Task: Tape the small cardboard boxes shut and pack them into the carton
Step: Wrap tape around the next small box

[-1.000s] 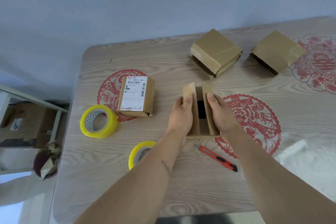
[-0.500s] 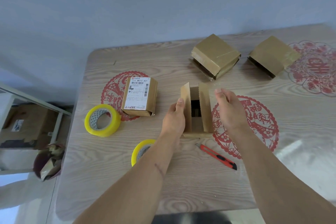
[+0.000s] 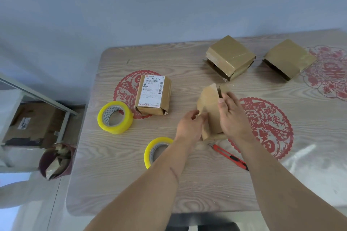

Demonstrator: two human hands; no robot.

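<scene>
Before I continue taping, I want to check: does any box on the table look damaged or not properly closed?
Yes. The far middle box gapes at its left end, with wrinkled tape. The far right box shows a dark open slot. The box in hand is untaped.

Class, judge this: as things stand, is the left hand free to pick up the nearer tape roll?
Probably not yet: the left hand grips the box. Once it lets go, the roll beside that forearm lies unblocked.
</scene>
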